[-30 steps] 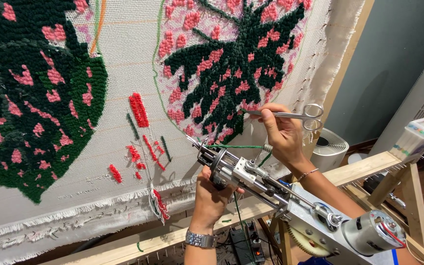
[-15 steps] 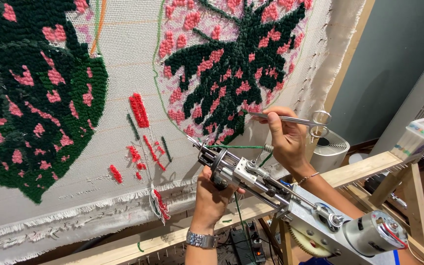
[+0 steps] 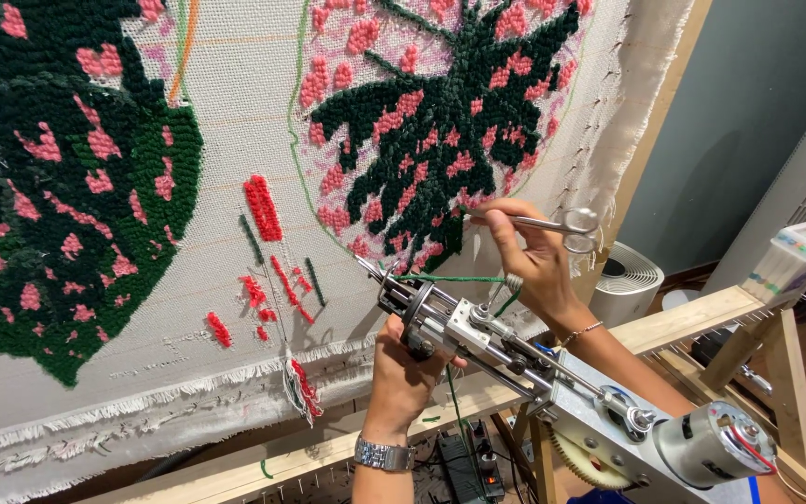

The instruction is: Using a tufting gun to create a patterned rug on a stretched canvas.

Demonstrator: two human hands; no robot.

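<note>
My left hand (image 3: pixel 405 373) grips the underside of a metal tufting gun (image 3: pixel 524 364), whose needle points up-left toward the white backing cloth (image 3: pixel 226 121). My right hand (image 3: pixel 532 257) holds small silver scissors (image 3: pixel 552 222) with the blades pointing left at the tufted green-and-pink leaf pattern (image 3: pixel 440 121). A green yarn strand (image 3: pixel 450 278) runs from the gun's tip to my right fingers. A silver watch (image 3: pixel 384 455) is on my left wrist.
A second dark green and pink tufted shape (image 3: pixel 58 187) fills the left of the cloth, with small red tufts (image 3: pixel 263 210) between. The wooden frame rail (image 3: pixel 683 322) runs below. A white round appliance (image 3: pixel 629 280) and a box of yarn cones (image 3: pixel 795 261) stand at right.
My right hand with the scissors has dipped slightly and shifted a little right, staying near the leaf's lower edge. The left hand and tufting gun have barely moved.
</note>
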